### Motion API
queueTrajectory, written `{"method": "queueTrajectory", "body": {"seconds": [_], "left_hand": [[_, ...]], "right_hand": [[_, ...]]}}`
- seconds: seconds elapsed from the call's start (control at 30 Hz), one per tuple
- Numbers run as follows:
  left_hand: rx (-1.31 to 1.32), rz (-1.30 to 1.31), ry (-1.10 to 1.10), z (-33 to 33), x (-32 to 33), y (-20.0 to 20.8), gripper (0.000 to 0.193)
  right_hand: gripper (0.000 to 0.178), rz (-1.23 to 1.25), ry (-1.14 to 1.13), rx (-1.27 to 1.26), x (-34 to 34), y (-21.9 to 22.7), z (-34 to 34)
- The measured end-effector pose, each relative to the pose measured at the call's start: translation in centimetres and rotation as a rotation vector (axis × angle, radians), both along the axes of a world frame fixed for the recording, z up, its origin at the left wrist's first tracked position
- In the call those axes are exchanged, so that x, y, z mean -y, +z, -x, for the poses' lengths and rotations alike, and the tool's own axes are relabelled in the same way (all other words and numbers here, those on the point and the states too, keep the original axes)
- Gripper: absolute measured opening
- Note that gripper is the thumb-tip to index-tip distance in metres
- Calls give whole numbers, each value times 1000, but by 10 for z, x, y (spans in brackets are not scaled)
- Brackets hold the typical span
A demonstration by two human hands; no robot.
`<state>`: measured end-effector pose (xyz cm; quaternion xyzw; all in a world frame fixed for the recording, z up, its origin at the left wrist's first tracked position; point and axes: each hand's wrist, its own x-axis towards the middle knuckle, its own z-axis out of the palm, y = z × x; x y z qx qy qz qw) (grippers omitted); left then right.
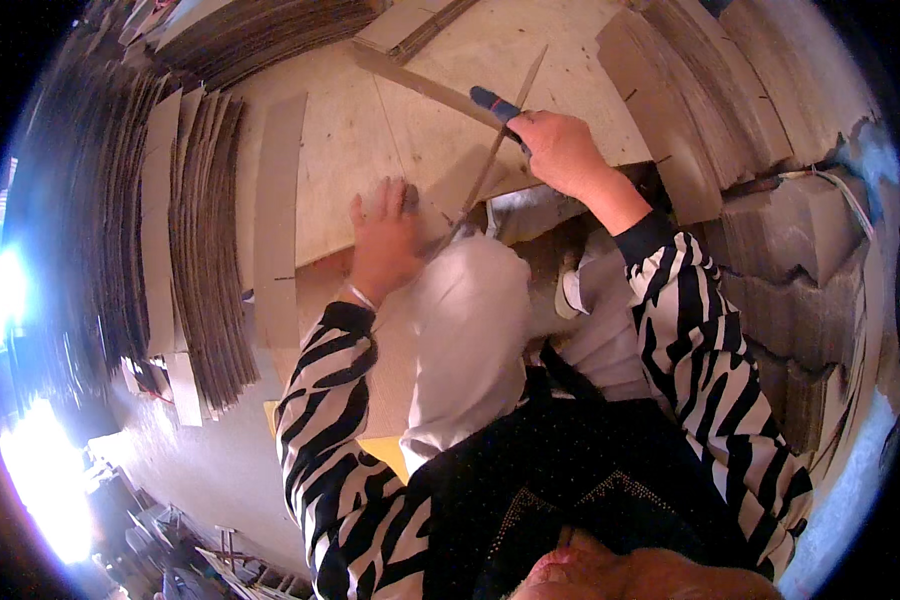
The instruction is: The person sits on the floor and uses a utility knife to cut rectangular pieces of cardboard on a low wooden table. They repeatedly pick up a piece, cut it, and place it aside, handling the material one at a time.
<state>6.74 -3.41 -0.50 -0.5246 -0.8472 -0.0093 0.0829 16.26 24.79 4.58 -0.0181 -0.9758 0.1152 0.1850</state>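
Observation:
My right hand (pixel 562 152) is closed on a narrow brown cardboard strip (pixel 488 165) that slants down toward my left knee. Dark sleeves cover its index finger and thumb. A second, wider cardboard strip (pixel 425 80) runs from the upper left to just beneath those fingers. My left hand (pixel 382 235), slightly blurred, hovers at the near edge of the pale wooden board (pixel 340 150). Its fingers are spread and a dark cover sits on one of them. The strip's lower end lies close to this hand; whether they touch I cannot tell.
Tall stacks of cut cardboard (pixel 205 250) stand at the left, with another stack (pixel 260 35) at the far edge. More cardboard piles (pixel 690 90) line the right side. My pale-trousered knee (pixel 470 300) reaches up to the board's near edge.

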Motion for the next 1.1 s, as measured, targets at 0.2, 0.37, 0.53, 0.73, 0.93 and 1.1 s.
{"method": "queueTrajectory", "body": {"seconds": [0.2,0.37,0.53,0.73,0.93,1.1], "left_hand": [[-25,130,269,36,17,-6,61],[-9,110,493,72,43,-11,62],[-115,50,502,57,36,-25,46],[403,-493,474,94,26,-5,25],[720,-554,528,85,-5,-2,21],[352,-435,556,88,-3,-3,22]], "right_hand": [[47,-3,103,-71,15,11,3],[42,40,174,-63,21,10,3],[40,5,264,-29,34,10,0],[24,-16,343,-73,41,5,2],[19,-55,265,31,38,1,7],[23,-130,158,230,34,11,0]]}}
